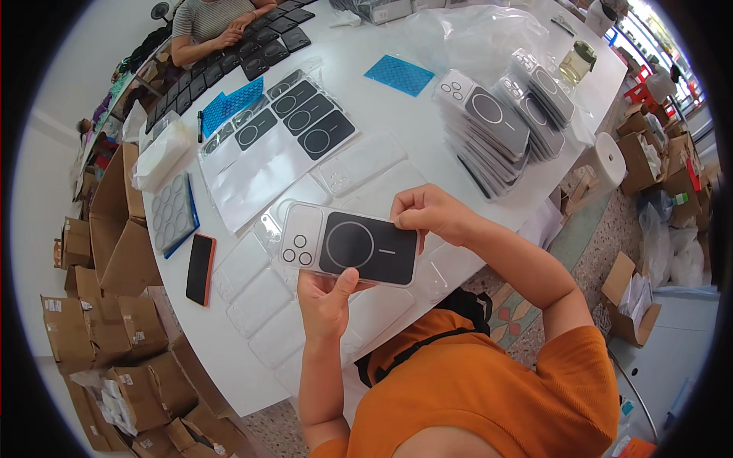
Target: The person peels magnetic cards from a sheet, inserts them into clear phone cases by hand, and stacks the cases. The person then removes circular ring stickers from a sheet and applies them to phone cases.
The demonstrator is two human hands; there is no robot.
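Observation:
Between my two hands is a clear phone case [395, 263] with a black panel, a white ring and a short line on it, and three round lens openings at its left end. My left hand [327, 301] grips its lower edge, thumb across the front. At the upper right corner, my right hand [429, 214] pinches the edge with thumb and bent fingers. Below and around the case, several clear empty phone-case shells [259, 304] lie on the white table [221, 366]. Farther off is a white sheet [252, 183] with black ringed panels [324, 135] on it.
Stacks of finished-looking phone cases [496, 114] stand at right, near a bottle [578, 61]. A phone [200, 269], a grey circle sheet [172, 210] and blue patterned pieces [399, 74] lie about. Across the table, a person [214, 30] sits by rows of black cases [248, 57]. Cartons [122, 206] stand left.

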